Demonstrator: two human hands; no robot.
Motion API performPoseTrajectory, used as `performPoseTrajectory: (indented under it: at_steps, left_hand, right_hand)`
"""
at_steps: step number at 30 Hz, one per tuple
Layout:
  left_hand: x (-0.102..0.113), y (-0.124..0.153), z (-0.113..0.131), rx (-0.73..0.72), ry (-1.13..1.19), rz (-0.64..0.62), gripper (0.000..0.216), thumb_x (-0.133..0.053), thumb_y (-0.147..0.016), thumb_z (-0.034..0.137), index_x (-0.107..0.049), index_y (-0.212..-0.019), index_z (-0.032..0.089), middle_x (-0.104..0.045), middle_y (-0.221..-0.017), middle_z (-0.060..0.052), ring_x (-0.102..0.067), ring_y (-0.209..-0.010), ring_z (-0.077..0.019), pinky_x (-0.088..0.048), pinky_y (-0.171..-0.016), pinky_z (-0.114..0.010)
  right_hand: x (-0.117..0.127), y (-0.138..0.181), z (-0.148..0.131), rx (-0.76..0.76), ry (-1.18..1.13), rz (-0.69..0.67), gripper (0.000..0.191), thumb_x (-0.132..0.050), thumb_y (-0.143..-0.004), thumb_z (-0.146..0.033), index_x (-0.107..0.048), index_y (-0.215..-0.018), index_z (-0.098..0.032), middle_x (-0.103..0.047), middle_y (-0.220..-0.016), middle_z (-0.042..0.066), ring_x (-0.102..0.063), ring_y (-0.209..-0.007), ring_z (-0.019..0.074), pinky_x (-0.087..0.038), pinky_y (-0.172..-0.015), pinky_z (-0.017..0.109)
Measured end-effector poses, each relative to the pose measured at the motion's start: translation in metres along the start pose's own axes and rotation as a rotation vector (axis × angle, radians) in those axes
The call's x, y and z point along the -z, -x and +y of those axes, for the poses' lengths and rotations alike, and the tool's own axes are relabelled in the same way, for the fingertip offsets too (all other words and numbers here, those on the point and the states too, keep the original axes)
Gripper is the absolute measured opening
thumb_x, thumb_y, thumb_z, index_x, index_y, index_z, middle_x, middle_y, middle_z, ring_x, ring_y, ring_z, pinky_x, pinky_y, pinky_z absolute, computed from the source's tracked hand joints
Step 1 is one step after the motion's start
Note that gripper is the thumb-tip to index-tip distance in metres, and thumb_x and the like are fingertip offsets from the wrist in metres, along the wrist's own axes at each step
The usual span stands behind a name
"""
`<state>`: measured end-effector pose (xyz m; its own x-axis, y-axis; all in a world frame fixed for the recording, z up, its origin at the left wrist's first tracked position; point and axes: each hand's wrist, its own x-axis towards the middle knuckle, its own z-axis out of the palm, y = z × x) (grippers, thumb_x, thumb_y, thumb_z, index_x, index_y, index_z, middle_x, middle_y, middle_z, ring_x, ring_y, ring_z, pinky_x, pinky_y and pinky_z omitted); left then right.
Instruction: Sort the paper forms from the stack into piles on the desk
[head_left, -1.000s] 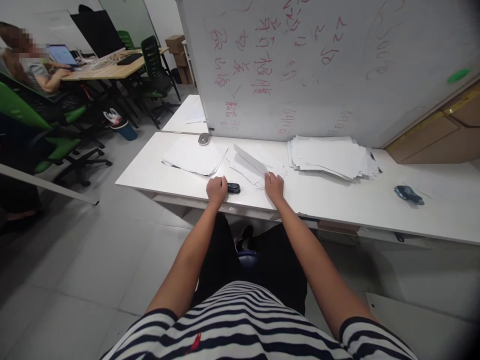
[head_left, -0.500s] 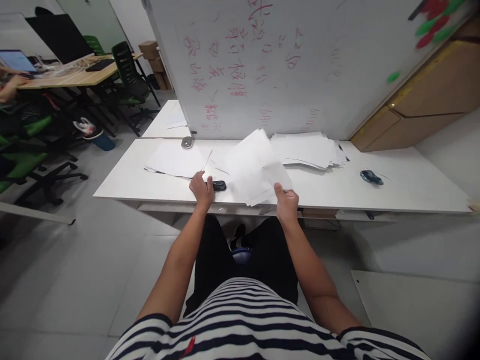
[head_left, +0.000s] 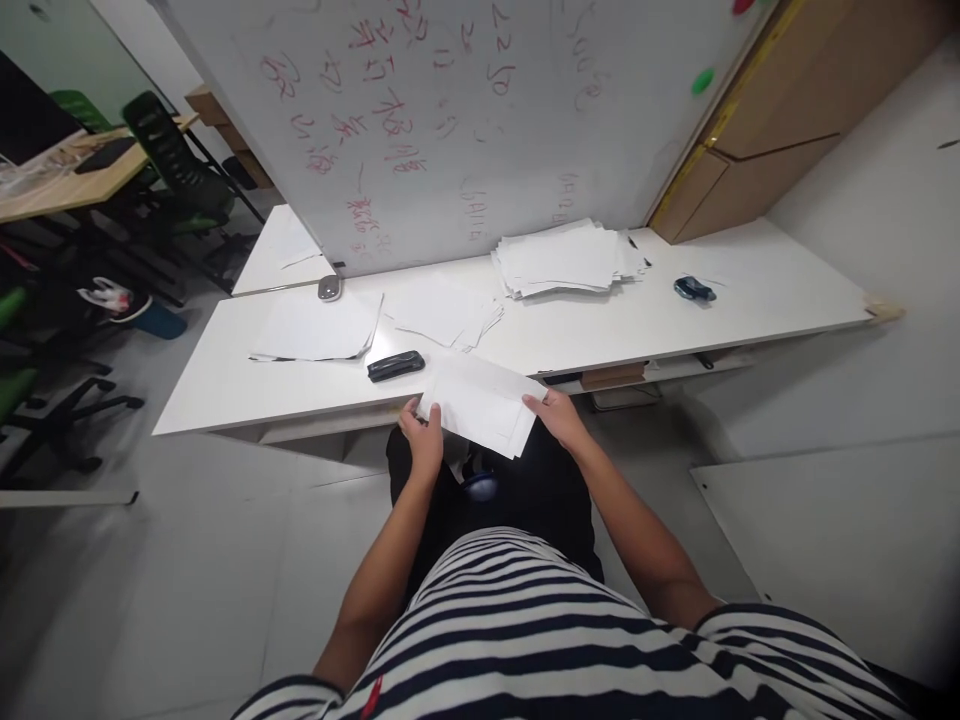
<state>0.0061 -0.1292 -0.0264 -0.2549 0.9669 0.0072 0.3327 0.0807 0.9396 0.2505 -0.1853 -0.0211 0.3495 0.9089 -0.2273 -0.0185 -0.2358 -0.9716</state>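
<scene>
A few sheets of white paper (head_left: 484, 405) are held between my two hands, at the front edge of the white table (head_left: 607, 325). My left hand (head_left: 424, 432) pinches their left side, thumb on top. At their right side my right hand (head_left: 556, 415) grips a corner, also with the thumb above. Just beyond my left hand lies a black stapler (head_left: 396, 366). Behind the held sheets a fanned group of papers (head_left: 446, 312) rests on the table. Farther left is another paper stack (head_left: 315, 325).
A whiteboard (head_left: 420, 130) with red writing stands along the table's back. Near it is a thick pile of paper (head_left: 559, 258). A dark blue object (head_left: 694, 290) lies to the right, a small grey round-cornered device (head_left: 329, 288) to the left. Cardboard boxes (head_left: 750, 150) stand at back right.
My left hand has left the stapler and now grips the paper's left side. The held sheets have come down and toward me. The head view has shifted to the right.
</scene>
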Motion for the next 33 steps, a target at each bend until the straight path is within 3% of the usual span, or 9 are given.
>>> performPoseTrajectory:
  at_steps: [2,5,9,11,13,17,21,26,33]
  left_hand:
    - [0.003,-0.01,-0.007,0.088,0.026,-0.038,0.051,-0.063,-0.078,0.046,-0.047,-0.12,0.022,-0.048,-0.128,-0.012,-0.05,-0.117,-0.0221,-0.04,-0.099,-0.038]
    - [0.013,-0.024,-0.008,0.102,0.111,-0.274,0.041,-0.065,-0.075,0.048,-0.057,-0.103,0.019,-0.063,-0.103,-0.007,-0.06,-0.095,-0.0198,-0.047,-0.086,-0.035]
    - [0.022,-0.029,0.01,0.103,0.213,-0.513,0.035,-0.07,-0.069,0.048,-0.058,-0.082,0.017,-0.064,-0.076,-0.002,-0.059,-0.067,-0.0142,-0.048,-0.065,-0.028]
    - [0.019,-0.03,0.025,0.046,0.27,-0.466,0.034,-0.071,-0.069,0.046,-0.057,-0.081,0.018,-0.063,-0.074,0.0,-0.058,-0.065,-0.0127,-0.047,-0.064,-0.026]
    - [0.011,-0.032,0.04,-0.054,0.311,-0.306,0.032,-0.069,-0.072,0.047,-0.055,-0.083,0.019,-0.063,-0.076,0.0,-0.059,-0.069,-0.0123,-0.048,-0.067,-0.026]
    - [-0.007,-0.046,0.059,-0.246,0.249,-0.091,0.028,-0.062,-0.079,0.045,-0.055,-0.09,0.021,-0.063,-0.085,-0.001,-0.06,-0.082,-0.0139,-0.047,-0.079,-0.028]
    - [-0.019,-0.061,0.059,-0.317,0.064,-0.113,0.032,-0.065,-0.077,0.039,-0.056,-0.102,0.021,-0.064,-0.098,-0.004,-0.059,-0.091,-0.0177,-0.046,-0.084,-0.031]
    - [-0.025,-0.074,0.061,-0.307,0.172,-0.173,0.045,-0.065,-0.077,0.037,-0.05,-0.116,0.02,-0.063,-0.111,-0.008,-0.06,-0.101,-0.0183,-0.047,-0.087,-0.031]
    - [-0.027,-0.077,0.054,-0.132,0.317,-0.272,0.041,-0.071,-0.07,0.042,-0.063,-0.101,0.016,-0.069,-0.1,-0.008,-0.064,-0.092,-0.0209,-0.05,-0.084,-0.035]
  right_hand:
    - [0.005,0.001,-0.005,0.02,0.012,-0.042,0.044,-0.069,-0.07,-0.051,-0.069,-0.097,-0.015,-0.072,-0.103,0.01,-0.067,-0.094,0.0275,-0.051,-0.083,0.04]
    - [0.012,0.0,-0.012,0.041,0.037,-0.073,0.045,-0.071,-0.069,-0.052,-0.07,-0.096,-0.016,-0.072,-0.102,0.01,-0.067,-0.092,0.0271,-0.051,-0.081,0.039]
    - [0.013,-0.005,-0.022,0.067,-0.037,0.052,0.048,-0.071,-0.068,-0.054,-0.069,-0.097,-0.015,-0.072,-0.102,0.009,-0.066,-0.092,0.0258,-0.05,-0.082,0.039]
    - [0.009,-0.009,-0.034,0.107,-0.131,0.089,0.05,-0.069,-0.07,-0.055,-0.068,-0.1,-0.016,-0.071,-0.103,0.009,-0.065,-0.095,0.0245,-0.05,-0.085,0.038]
    - [0.002,-0.013,-0.052,0.179,-0.189,0.066,0.05,-0.069,-0.072,-0.054,-0.066,-0.104,-0.016,-0.071,-0.105,0.008,-0.064,-0.1,0.0233,-0.048,-0.089,0.037]
    - [-0.015,-0.025,-0.086,0.346,-0.104,0.046,0.048,-0.067,-0.075,-0.049,-0.064,-0.11,-0.017,-0.069,-0.108,0.008,-0.062,-0.101,0.022,-0.046,-0.092,0.036]
    - [-0.035,-0.045,-0.082,0.399,0.038,0.098,0.048,-0.062,-0.077,-0.045,-0.058,-0.118,-0.019,-0.065,-0.117,0.008,-0.059,-0.106,0.0209,-0.045,-0.094,0.034]
    - [-0.045,-0.069,-0.057,0.347,0.073,0.133,0.049,-0.06,-0.076,-0.043,-0.059,-0.116,-0.015,-0.067,-0.11,0.01,-0.061,-0.101,0.0219,-0.046,-0.091,0.035]
    - [-0.039,-0.064,-0.043,0.31,0.15,0.123,0.047,-0.055,-0.078,-0.048,-0.064,-0.11,-0.014,-0.069,-0.108,0.011,-0.062,-0.102,0.0244,-0.045,-0.091,0.037]
